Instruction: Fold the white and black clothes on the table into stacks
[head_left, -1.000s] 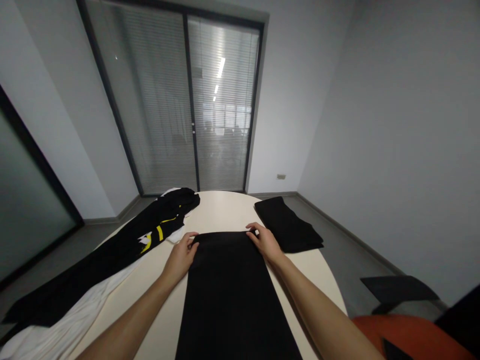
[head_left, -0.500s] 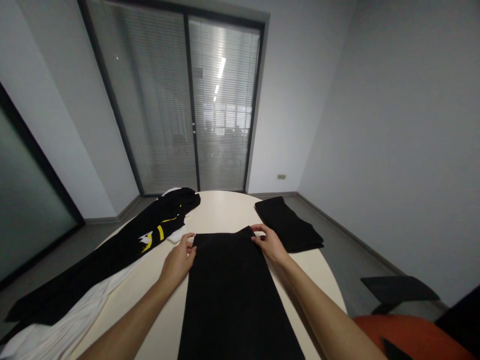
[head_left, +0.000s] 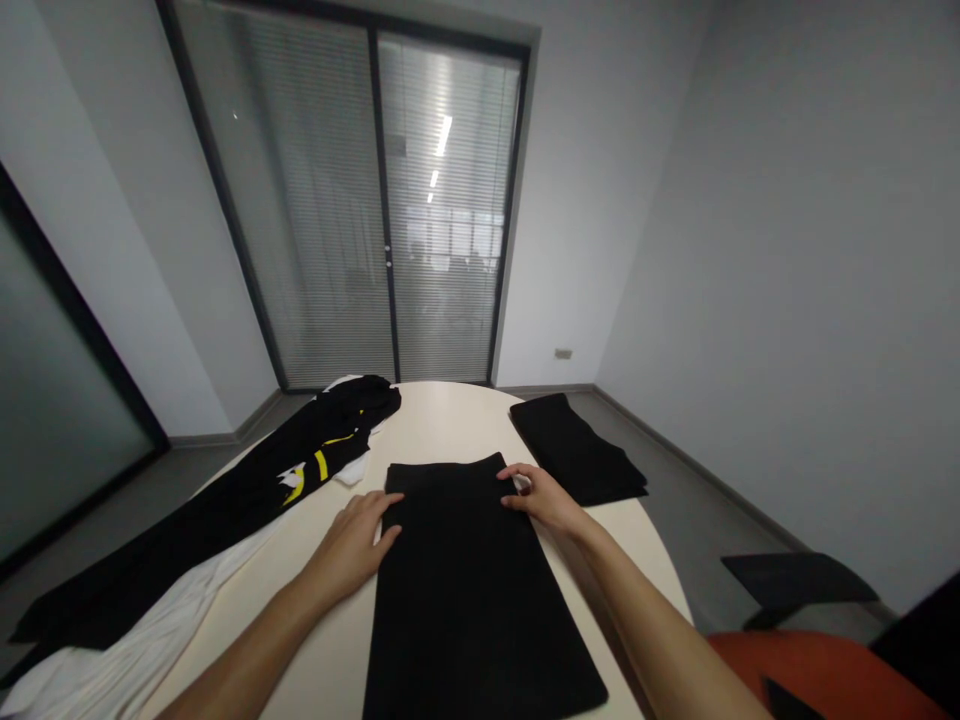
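Note:
A folded black garment (head_left: 465, 590), smooth and roughly rectangular, lies in front of me on the table. Its exact kind does not show. My left hand (head_left: 360, 540) rests at its upper left edge, with thumb and fingers apart and fingertips touching the cloth. At the upper right edge is my right hand (head_left: 544, 500); its fingertips touch the fabric, and a gap separates thumb and forefinger. Neither hand grips the cloth. Just beyond my right hand lies another folded black garment (head_left: 577, 455).
Loose black clothing with yellow marks (head_left: 225, 500) and white cloth (head_left: 172, 625) spread along the left side of the pale round table (head_left: 442, 415). An orange chair (head_left: 810, 670) with a dark armrest stands at the right. Glass panels (head_left: 450, 250) with blinds are beyond.
My left hand has moved from the garment's top corner down its left edge, fingers spreading onto the cloth. My right hand has loosened slightly lower. The near end now lies visible on the table.

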